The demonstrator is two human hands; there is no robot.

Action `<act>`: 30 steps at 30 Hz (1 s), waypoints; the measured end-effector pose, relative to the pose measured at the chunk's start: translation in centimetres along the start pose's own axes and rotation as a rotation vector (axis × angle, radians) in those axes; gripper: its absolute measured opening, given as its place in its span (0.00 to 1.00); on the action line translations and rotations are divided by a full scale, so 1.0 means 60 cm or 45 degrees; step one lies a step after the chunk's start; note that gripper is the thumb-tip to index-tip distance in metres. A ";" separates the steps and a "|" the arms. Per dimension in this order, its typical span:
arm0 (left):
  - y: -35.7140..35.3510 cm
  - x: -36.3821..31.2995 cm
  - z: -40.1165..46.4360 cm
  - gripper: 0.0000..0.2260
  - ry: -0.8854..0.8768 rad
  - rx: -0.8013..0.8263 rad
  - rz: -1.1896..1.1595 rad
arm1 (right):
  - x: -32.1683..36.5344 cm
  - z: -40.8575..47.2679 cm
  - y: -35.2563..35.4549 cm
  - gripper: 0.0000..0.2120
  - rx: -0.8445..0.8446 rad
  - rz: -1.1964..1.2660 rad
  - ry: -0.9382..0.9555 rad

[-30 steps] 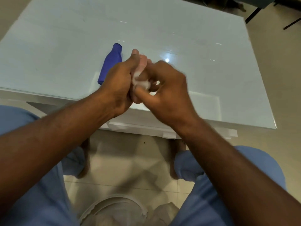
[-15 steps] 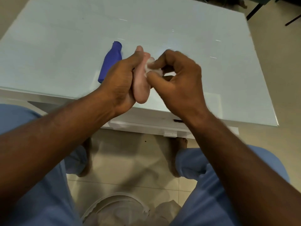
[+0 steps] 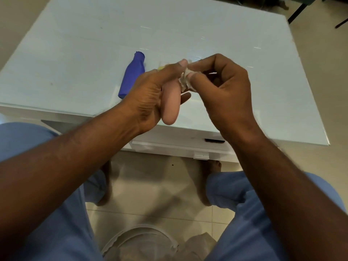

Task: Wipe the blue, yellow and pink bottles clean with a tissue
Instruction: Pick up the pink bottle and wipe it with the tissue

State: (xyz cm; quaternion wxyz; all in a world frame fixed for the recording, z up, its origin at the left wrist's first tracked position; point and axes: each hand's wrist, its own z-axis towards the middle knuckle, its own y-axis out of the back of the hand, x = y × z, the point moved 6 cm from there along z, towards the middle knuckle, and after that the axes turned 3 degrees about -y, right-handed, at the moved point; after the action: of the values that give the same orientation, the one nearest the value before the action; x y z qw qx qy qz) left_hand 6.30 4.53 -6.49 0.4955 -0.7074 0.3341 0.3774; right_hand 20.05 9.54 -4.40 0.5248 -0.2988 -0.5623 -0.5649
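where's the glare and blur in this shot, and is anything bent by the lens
Head view: small bright glints on the glass table beyond the hands; slight motion blur on the tissue and right hand; the wide-angle lens bows the table's edges.

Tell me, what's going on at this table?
A seated person is cleaning small bottles. The left hand grips a pink bottle above the near edge of the glass table, while the right hand pinches a crumpled tissue against its upper end. A blue bottle lies on its side on the table, and a bit of yellow peeks out behind the left hand.
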 end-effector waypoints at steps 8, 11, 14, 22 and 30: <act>-0.021 0.004 -0.004 0.30 0.071 0.060 -0.135 | -0.005 0.001 -0.009 0.05 0.082 0.065 -0.029; -0.018 0.008 -0.006 0.30 0.123 0.028 -0.113 | -0.011 0.007 -0.013 0.07 0.096 -0.058 0.029; -0.001 0.012 0.000 0.23 0.074 -0.103 -0.045 | -0.011 0.007 -0.012 0.06 0.096 -0.127 0.086; 0.027 0.011 0.015 0.21 0.134 -0.187 -0.168 | 0.006 -0.022 -0.040 0.03 0.345 -0.367 0.370; 0.004 0.030 0.003 0.18 0.194 -0.087 -0.025 | 0.005 -0.016 -0.021 0.10 0.136 -0.352 0.341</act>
State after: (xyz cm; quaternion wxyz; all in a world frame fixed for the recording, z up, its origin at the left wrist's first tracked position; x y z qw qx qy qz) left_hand 6.93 4.46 -8.17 0.4479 -0.7538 0.3508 0.3287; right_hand 19.03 8.30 -4.68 0.5274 -0.1129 -0.5523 -0.6357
